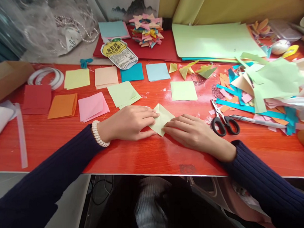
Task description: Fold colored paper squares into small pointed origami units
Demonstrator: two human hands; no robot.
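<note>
1. Folded pale yellow-green paper (pixel 162 119): lies flat on the red table (pixel 140 153), near its front edge and about midway along it, one corner pointing away from the person.
2. Left hand (pixel 131 122): palm down on the left part of the paper, fingers extended and held close together, tips pressing the sheet against the table; a white beaded bracelet (pixel 98 134) circles the wrist above a dark sleeve.
3. Right hand (pixel 191 130): palm down on the right part of the paper, fingers together and slightly curled, tips pressing the lower right edge.
4. Black-handled scissors (pixel 223 119): lying closed just right of the right hand, with a pen (pixel 256 121) beside them.
5. Paper squares: pink (pixel 92 106), orange (pixel 63 106), dark red (pixel 37 98), light green (pixel 123 94), pale yellow (pixel 77 78), peach (pixel 106 76), teal (pixel 132 72), light blue (pixel 157 71).
6. Further light green square (pixel 183 90): directly beyond the hands.
7. Heap of paper offcuts (pixel 262 88): far right.
8. Stack of folded coloured stars (pixel 147 30): at the back.
</note>
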